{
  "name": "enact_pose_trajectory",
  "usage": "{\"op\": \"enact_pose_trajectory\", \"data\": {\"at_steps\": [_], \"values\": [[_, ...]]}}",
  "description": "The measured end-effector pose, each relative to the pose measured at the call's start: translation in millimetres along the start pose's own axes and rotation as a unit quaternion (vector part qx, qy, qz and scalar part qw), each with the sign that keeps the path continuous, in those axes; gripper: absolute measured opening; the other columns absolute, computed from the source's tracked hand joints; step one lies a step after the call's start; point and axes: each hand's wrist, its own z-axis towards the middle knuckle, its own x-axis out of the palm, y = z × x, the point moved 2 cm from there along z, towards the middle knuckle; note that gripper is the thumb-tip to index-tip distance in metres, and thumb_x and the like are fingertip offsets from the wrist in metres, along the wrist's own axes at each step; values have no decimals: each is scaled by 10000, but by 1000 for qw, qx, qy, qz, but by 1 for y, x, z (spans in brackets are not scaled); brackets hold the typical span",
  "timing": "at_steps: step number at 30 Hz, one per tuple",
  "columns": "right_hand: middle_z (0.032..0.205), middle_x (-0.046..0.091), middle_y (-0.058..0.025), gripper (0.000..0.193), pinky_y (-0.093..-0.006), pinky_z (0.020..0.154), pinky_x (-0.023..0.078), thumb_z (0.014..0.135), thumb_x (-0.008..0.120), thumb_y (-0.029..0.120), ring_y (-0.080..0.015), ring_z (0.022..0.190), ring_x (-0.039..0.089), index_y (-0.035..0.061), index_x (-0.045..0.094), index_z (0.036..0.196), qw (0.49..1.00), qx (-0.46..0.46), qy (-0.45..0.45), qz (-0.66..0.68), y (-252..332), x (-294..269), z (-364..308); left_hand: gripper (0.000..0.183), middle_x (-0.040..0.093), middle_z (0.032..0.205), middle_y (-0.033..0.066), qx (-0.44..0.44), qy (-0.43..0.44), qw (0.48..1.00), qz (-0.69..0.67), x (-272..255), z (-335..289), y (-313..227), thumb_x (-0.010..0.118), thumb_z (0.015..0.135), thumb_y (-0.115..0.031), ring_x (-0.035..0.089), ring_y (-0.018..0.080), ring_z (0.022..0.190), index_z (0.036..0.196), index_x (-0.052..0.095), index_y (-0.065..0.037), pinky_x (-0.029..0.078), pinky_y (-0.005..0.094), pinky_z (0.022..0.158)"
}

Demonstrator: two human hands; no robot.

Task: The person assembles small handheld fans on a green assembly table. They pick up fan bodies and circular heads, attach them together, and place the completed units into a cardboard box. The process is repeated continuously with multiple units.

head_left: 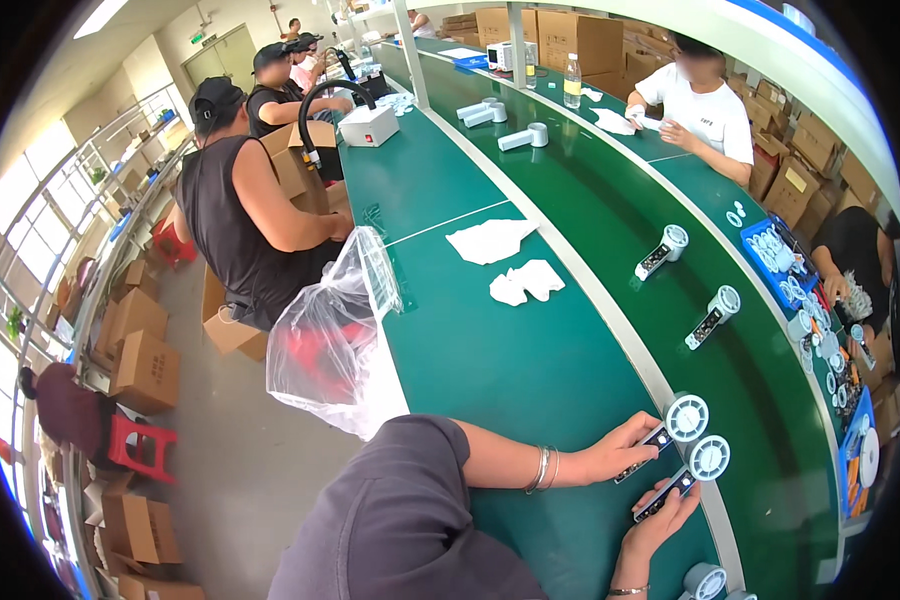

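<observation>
My left hand (618,452) is closed round the handle of a grey handheld fan (686,418) with a round grilled head. A second fan of the same kind (709,458) sits in my right hand (666,515), its handle gripped by the fingers. Both handles lie open along one side, with dark boards showing. The two round heads are side by side, almost touching, over the metal rail (660,385) between the green table and the belt. At the lower edge, another grey fan (705,580) is partly cut off.
Several similar fans, including one (664,250) ahead, lie on the green conveyor belt (770,400). White cloths (527,283) and a clear plastic bag (320,345) are on the left. Across the belt are blue trays (770,250) of parts. Co-workers sit along both sides.
</observation>
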Motion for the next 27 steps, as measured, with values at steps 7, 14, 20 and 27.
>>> {"op": "enact_pose_trajectory", "data": {"at_steps": [7,14,20,27], "values": [[884,500,-84,427,-205,454,376,917,370,163,-94,563,456,33,256,1307,1000,-24,6,10,-1,-4,0,366,469,1200,104,21,-1,1000,-19,-1,3,5,504,907,-93,454,155,1136,1228,349,-11,382,311,959],[891,521,-113,399,-221,439,396,911,409,110,-120,533,477,73,261,1280,999,-29,17,27,-8,-2,6,309,529,1039,89,38,-73,995,61,-8,3,4,533,876,-53,538,138,969,1147,388,-27,453,284,816],[881,502,-89,389,-215,467,415,915,397,114,-99,576,484,37,259,1271,998,-48,43,18,-4,-6,7,279,567,939,65,17,-54,998,16,2,0,-7,490,893,-83,513,105,833,1157,403,-60,433,242,720],[882,494,-76,401,-197,458,399,904,408,92,-74,559,465,25,255,1269,998,-32,46,33,-4,-7,5,281,566,941,77,3,-56,998,26,4,-1,-9,492,893,-106,514,108,834,1155,406,-56,430,240,716]]}}
